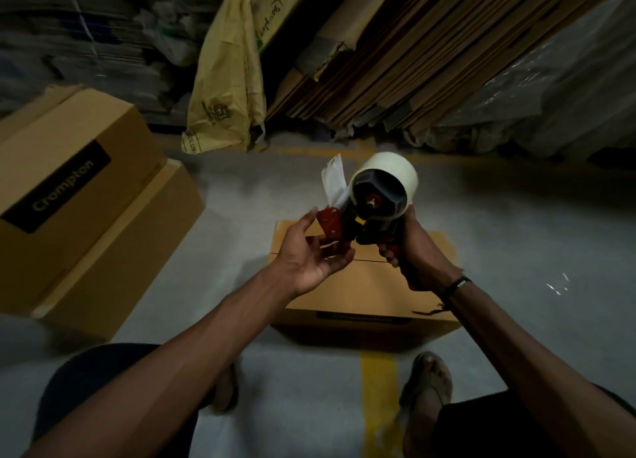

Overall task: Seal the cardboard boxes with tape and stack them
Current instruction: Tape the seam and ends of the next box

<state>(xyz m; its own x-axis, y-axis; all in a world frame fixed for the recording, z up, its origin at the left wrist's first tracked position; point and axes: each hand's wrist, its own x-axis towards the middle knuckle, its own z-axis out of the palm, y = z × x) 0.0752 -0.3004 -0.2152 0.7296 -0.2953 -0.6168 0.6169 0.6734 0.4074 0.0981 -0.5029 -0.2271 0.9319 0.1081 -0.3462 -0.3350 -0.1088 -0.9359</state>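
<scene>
1. Cardboard box (361, 285) sits on the grey floor (241, 189) just beyond the feet, its top flaps closed.
2. Right hand (418, 254) grips the handle of the tape dispenser (364, 213) above the box.
3. Left hand (309, 251) hovers with fingers relaxed at the dispenser's red front, loose tape end (333, 182) sticking up.
4. Two stacked boxes (79, 196) stand far left.

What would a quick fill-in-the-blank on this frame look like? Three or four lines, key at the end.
1. The right hand grips the handle of the tape ____.
2. The box on the floor lies between the person's feet and the leaning ____ sheets.
3. The Crompton box sits on top of another ____.
4. The left hand touches the dispenser's ____ metal front end.

Missing words: dispenser; cardboard; box; red
</scene>
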